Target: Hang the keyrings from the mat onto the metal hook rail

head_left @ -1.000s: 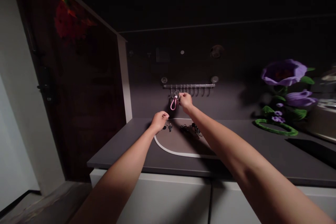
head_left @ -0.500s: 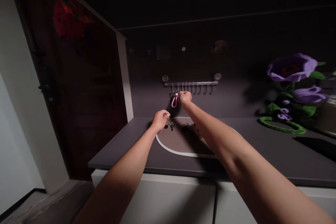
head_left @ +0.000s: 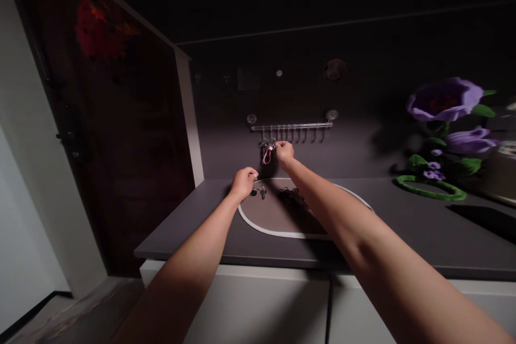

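My right hand (head_left: 285, 152) is closed in a pinch at the left part of a clear hook rail (head_left: 290, 127) on the wall. At its fingertips is a key ring with a pink strap (head_left: 266, 157), which hangs against the hooks. Metal rings show just left of the fingers. Lower down, my left hand (head_left: 244, 183) is closed with thumb and fingers together, above the left side of a brown mat with a white rim (head_left: 278, 234). Small keys (head_left: 263, 192) show beside it; whether they touch the hand I cannot tell.
More dark metal keys (head_left: 291, 193) lie on the mat, partly behind my right forearm. Purple flowers (head_left: 445, 101) with a green ring base (head_left: 431, 189) stand on the right of the grey counter (head_left: 189, 226). A dark door (head_left: 133, 172) is at left, and a cabinet overhangs above.
The view has shifted slightly. Both hands keep nearly the same places, with the right fingers still at the key ring near the hooks; the rings beside them show more clearly.
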### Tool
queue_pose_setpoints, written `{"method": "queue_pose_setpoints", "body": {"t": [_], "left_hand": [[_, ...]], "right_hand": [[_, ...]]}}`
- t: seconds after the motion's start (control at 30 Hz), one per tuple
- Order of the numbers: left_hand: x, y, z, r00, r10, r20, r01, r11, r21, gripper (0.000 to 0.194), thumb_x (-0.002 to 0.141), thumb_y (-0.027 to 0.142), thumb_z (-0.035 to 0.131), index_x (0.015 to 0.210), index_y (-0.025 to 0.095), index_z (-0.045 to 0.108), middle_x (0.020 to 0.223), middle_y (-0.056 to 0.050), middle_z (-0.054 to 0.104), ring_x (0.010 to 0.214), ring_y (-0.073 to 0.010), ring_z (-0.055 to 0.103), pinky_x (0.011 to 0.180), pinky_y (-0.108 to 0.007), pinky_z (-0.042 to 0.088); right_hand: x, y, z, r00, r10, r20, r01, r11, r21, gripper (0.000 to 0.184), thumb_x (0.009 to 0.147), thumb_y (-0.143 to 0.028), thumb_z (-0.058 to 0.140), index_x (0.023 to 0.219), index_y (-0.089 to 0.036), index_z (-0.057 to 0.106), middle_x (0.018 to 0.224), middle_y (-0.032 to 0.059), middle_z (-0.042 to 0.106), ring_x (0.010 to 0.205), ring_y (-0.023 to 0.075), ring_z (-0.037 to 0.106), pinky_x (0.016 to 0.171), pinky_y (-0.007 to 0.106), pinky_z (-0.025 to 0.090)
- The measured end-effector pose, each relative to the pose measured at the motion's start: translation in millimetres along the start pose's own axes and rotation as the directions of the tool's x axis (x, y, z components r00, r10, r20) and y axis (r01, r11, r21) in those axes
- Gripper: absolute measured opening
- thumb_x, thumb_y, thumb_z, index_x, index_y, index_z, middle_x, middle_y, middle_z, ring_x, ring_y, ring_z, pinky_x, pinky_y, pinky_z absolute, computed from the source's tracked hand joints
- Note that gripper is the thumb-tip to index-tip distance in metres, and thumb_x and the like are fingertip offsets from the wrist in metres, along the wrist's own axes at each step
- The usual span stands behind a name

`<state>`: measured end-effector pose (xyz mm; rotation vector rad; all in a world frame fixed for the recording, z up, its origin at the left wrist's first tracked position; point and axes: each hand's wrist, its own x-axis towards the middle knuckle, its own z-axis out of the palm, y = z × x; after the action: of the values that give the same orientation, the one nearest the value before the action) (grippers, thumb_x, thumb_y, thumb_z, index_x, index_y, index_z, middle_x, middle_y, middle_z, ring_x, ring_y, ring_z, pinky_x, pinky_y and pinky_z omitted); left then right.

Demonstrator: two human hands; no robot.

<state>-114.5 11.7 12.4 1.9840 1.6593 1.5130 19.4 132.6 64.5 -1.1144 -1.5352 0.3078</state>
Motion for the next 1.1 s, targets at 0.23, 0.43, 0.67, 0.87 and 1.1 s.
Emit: {"method": "queue_pose_setpoints", "body": {"t": [0.23, 0.43, 0.67, 0.87, 1.1], "left_hand": [[0, -1, -0.7, 1.000, -0.012, -0.004, 0.012, 1.000, 0.003, 0.013, 0.073, 0.016, 0.049, 0.070, 0.014, 0.061, 0.070, -0.003, 0.064, 0.065, -0.0120, 0.055, 0.063, -0.022, 0.040], [2, -2, -2.2, 1.000, -0.014, -0.016, 0.014, 1.000, -0.002, 0.012, 0.073, 0.018, 0.051, 0.070, 0.014, 0.062, 0.068, -0.002, 0.063, 0.064, -0.0119, 0.055, 0.063, -0.023, 0.041], [2, 0, -6.4, 1.000, -0.025, 0.002, 0.024, 0.999, 0.032, 0.012, 0.074, 0.018, 0.051, 0.073, 0.014, 0.063, 0.071, -0.003, 0.064, 0.066, -0.0117, 0.055, 0.064, -0.022, 0.040], [0, 0, -9.4, 0.997, -0.011, 0.074, 0.003, 0.993, 0.114, 0.015, 0.075, 0.017, 0.050, 0.078, 0.014, 0.064, 0.078, -0.004, 0.065, 0.071, -0.0124, 0.056, 0.068, -0.023, 0.041], [-2, -3, -14.8, 0.975, 0.013, 0.223, -0.077, 0.957, 0.278, 0.019, 0.075, 0.016, 0.050, 0.083, 0.016, 0.067, 0.084, -0.005, 0.067, 0.077, -0.0145, 0.057, 0.072, -0.023, 0.042]], "right_hand": [[-13, -13, -9, 0.983, 0.183, 0.003, -0.180, 0.964, 0.195, 0.026, 0.074, -0.021, 0.044, 0.087, -0.013, 0.066, 0.084, 0.0072, 0.067, 0.074, 0.0126, 0.060, 0.072, 0.023, 0.045], [-34, -32, -26, 0.973, 0.215, 0.081, -0.227, 0.955, 0.191, 0.028, 0.073, -0.018, 0.050, 0.096, -0.011, 0.064, 0.097, 0.0091, 0.066, 0.086, 0.0145, 0.060, 0.078, 0.023, 0.043], [-60, -35, -41, 0.975, 0.154, 0.160, -0.185, 0.961, 0.203, 0.021, 0.073, -0.012, 0.051, 0.090, -0.012, 0.064, 0.094, 0.0082, 0.066, 0.083, 0.0118, 0.060, 0.080, 0.023, 0.042], [-92, -24, -51, 0.909, 0.101, 0.405, -0.197, 0.959, 0.204, 0.015, 0.075, -0.016, 0.051, 0.083, -0.010, 0.062, 0.075, 0.0056, 0.066, 0.062, 0.0083, 0.057, 0.065, 0.020, 0.044], [-110, -11, -56, 0.826, -0.124, 0.549, 0.269, 0.944, -0.191, 0.018, 0.077, -0.018, 0.051, 0.088, -0.015, 0.065, 0.089, 0.0067, 0.068, 0.079, 0.0133, 0.060, 0.073, 0.022, 0.041]]}}
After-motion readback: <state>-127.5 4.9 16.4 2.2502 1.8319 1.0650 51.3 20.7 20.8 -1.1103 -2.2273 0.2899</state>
